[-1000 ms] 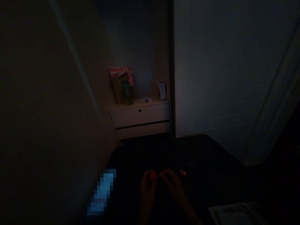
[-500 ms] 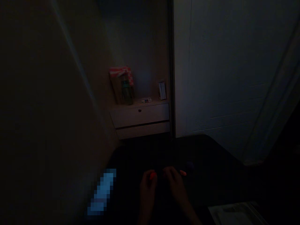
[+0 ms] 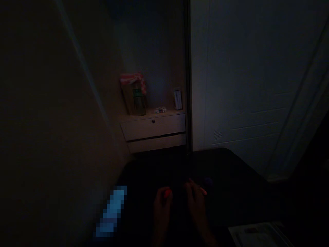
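Fingers of the left hand pinch a red piece over the dark surface, left of its middle. Next, the right hand has its fingers bunched; whether they grip anything cannot be told. Just beside them appears an orange-red piece, then a purple object, short of the right edge. In such dimness, sound handling would pair a light, steady left pinch with slow right fingertips guided by touch.

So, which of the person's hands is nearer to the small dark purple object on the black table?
Right. The right hand is close by, left of the dark purple object; the left hand is farther left, holding a small bright red piece.
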The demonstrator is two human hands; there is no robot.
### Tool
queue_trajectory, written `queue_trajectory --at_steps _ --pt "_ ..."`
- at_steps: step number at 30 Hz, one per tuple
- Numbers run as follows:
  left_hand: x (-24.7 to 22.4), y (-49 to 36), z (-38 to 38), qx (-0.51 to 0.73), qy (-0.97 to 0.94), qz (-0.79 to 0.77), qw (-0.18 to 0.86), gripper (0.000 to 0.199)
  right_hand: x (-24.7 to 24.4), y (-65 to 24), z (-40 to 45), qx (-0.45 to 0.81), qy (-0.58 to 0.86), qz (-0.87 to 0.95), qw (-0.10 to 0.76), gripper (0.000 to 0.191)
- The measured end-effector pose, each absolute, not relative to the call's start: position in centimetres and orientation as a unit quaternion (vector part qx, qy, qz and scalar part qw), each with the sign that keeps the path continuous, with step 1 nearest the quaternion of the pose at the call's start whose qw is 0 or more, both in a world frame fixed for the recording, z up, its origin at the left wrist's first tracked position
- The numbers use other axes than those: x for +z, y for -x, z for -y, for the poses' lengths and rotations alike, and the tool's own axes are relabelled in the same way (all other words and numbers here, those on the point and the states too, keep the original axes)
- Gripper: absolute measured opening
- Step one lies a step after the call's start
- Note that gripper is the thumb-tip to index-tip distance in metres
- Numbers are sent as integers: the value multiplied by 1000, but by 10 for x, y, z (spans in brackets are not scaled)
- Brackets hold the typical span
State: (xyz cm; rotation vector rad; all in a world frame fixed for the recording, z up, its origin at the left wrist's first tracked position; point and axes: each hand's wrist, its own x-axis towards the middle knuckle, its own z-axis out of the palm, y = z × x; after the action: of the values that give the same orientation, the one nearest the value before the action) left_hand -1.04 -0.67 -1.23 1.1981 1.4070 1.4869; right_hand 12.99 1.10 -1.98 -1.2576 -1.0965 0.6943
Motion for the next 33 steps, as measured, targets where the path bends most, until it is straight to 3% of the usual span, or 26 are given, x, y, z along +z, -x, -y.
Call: queue_trajectory --at_steps 23,33 --pt "-11 11 8 574 -480 -551 369 45 -2 -132 -4 386 497 516 581 30" --pt "-14 11 5 576 -474 -549 377 48 -9 -132 -8 385 499 506 588 44"
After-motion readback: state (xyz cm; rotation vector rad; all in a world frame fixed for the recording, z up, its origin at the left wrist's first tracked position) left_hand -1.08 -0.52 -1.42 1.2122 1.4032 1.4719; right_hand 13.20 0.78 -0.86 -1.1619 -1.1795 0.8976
